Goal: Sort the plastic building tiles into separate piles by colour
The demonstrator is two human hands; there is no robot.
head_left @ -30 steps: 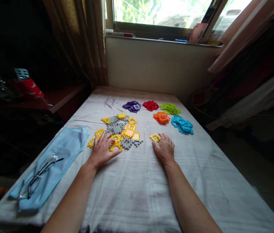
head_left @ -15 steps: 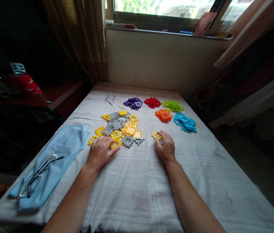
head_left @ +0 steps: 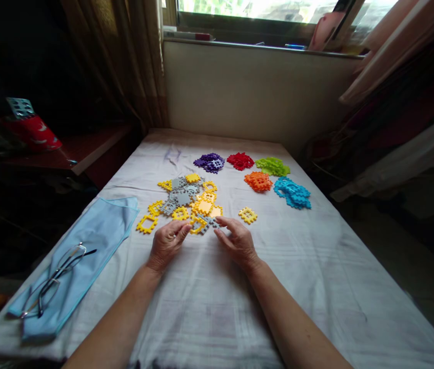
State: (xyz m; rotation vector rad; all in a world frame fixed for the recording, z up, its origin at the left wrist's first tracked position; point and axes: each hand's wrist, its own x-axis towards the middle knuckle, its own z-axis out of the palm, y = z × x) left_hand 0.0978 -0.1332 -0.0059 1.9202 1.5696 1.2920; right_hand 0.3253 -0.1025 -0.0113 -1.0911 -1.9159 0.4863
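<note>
Yellow and grey notched plastic pieces lie in a mixed pile [head_left: 182, 197] at the middle of the cloth. At the pile's near edge my left hand [head_left: 166, 243] pinches a yellow frame piece [head_left: 197, 225]. Close to its right, my right hand [head_left: 239, 241] has its thumb and fingers around the end of a grey piece [head_left: 212, 222]. A single yellow piece [head_left: 248, 215] lies apart, beyond my right hand. Another yellow frame [head_left: 146, 224] rests left of my left hand.
Purple [head_left: 209, 162], red [head_left: 240, 161], green [head_left: 273, 166], orange [head_left: 258, 181] and blue [head_left: 292, 192] piles stand farther back. Glasses [head_left: 53, 282] lie on a light blue cloth [head_left: 97, 230] at the left.
My right hand has let go of the lone yellow piece and moved left to a grey piece. My left hand has lifted a yellow frame and shifted slightly right.
</note>
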